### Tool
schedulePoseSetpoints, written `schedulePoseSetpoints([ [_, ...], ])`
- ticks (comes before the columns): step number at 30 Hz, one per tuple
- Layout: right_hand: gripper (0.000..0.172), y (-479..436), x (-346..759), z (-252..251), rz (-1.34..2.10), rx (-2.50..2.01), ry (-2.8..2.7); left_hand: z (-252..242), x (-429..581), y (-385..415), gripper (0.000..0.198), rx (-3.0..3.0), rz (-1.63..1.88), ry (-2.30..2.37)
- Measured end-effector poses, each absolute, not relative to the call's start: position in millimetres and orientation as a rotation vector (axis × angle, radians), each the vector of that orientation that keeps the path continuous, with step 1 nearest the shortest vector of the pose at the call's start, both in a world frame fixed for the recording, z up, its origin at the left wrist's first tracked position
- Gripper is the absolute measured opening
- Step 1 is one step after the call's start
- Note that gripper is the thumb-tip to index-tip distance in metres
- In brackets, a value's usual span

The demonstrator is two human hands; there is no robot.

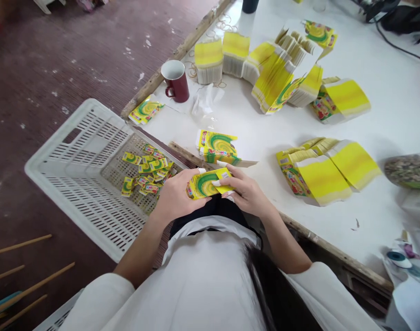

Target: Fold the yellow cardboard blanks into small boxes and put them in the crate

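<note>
Between my two hands, above my lap at the table's edge, is a yellow and green printed carton (206, 185). My left hand (178, 193) grips its left end, thumb on top. My right hand (246, 191) holds the right end, with white coverings on several fingertips pressed to the flap. Just beyond, flat printed cartons (216, 146) lie in a small pile on the table edge. To my left a white plastic crate (92, 151) holds several small yellow cartons (147, 170) on its bottom.
Bundles of flat yellow cartons (337, 172) stand on the white table (244, 105), with more stacks (208, 57) farther back. A maroon mug (178, 82), crumpled clear plastic (207, 101) and another flat carton (146, 110) sit near the left edge. Wooden sticks (33, 285) show at lower left.
</note>
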State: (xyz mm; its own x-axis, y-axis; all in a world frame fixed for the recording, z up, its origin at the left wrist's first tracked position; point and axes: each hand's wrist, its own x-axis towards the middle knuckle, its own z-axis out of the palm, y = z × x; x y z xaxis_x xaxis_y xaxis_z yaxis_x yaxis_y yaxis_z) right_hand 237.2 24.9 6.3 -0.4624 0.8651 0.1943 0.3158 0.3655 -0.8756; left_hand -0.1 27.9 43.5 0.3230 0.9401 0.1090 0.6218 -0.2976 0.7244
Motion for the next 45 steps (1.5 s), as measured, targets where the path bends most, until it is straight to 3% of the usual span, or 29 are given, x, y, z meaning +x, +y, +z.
schedulePoseSetpoints([
  [7,0.06,13.5,220.6,0.8,1.047,-1.091,-1.866,42.2,7.0,24.4,0.053,2.167,0.776,1.352],
  [11,0.043,17.9,229.1,6.2,1.108,-1.034,-1.905,38.4,5.4,22.8,0.054,2.07,0.795,1.389],
  [14,0.038,20.5,233.0,10.3,1.091,-1.091,-1.839,33.2,4.8,23.2,0.066,1.864,0.86,1.451],
  [16,0.043,19.6,230.8,10.2,1.114,-1.128,-1.752,28.6,6.0,22.2,0.071,1.621,0.932,1.459],
  [20,0.072,15.0,219.0,4.5,1.317,-1.053,-1.453,23.8,14.7,15.3,0.052,1.237,1.069,1.431],
  [26,0.067,14.6,204.7,4.6,1.545,-1.135,-1.063,31.0,29.6,8.8,0.04,1.164,1.186,1.4],
  [33,0.054,17.5,198.4,17.4,1.345,-1.228,-1.057,26.8,39.6,3.6,0.027,1.191,1.215,1.368],
  [38,0.077,19.4,213.9,13.5,1.502,-1.037,-1.189,27.6,41.1,2.1,0.031,1.088,1.202,1.29],
  [39,0.075,19.4,215.7,11.8,1.478,-1.023,-1.224,27.9,41.3,2.4,0.032,1.059,1.187,1.262],
  [43,0.038,18.7,209.8,5.5,1.03,-1.24,-1.274,28.1,42.9,3.0,0.034,1.011,1.158,1.256],
  [45,0.029,17.8,204.2,3.7,0.892,-1.307,-1.301,27.5,43.2,2.8,0.033,1.033,1.153,1.265],
])
